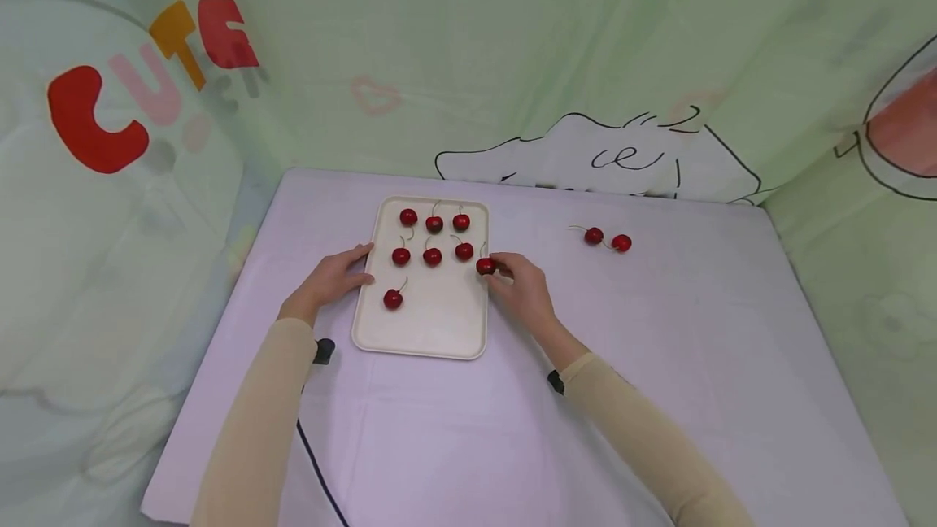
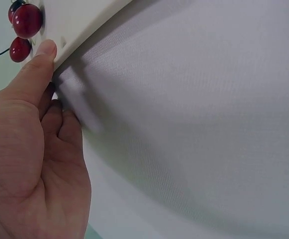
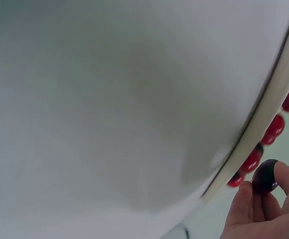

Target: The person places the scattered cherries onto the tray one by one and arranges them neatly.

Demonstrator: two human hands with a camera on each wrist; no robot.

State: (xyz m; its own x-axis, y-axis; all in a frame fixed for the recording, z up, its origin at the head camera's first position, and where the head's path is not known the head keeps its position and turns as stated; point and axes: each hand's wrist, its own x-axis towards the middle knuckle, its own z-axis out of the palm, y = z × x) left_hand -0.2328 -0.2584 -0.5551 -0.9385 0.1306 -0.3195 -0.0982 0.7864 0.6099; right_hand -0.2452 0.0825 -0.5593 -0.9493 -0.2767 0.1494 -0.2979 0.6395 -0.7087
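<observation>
A cream rectangular tray lies on the table with several dark red, stemmed cherries on it. Two rows fill its far part, and a single cherry sits nearer on the left. My left hand grips the tray's left edge; the left wrist view has the thumb on the rim and the other fingers curled below. Between thumb and fingertips, my right hand pinches a cherry at the tray's right edge, its stem pointing up in the head view.
Two more cherries lie on the table to the right of the tray. A pale lilac cloth covers the table. Printed curtains enclose the back and sides. A black cable runs beside the left forearm.
</observation>
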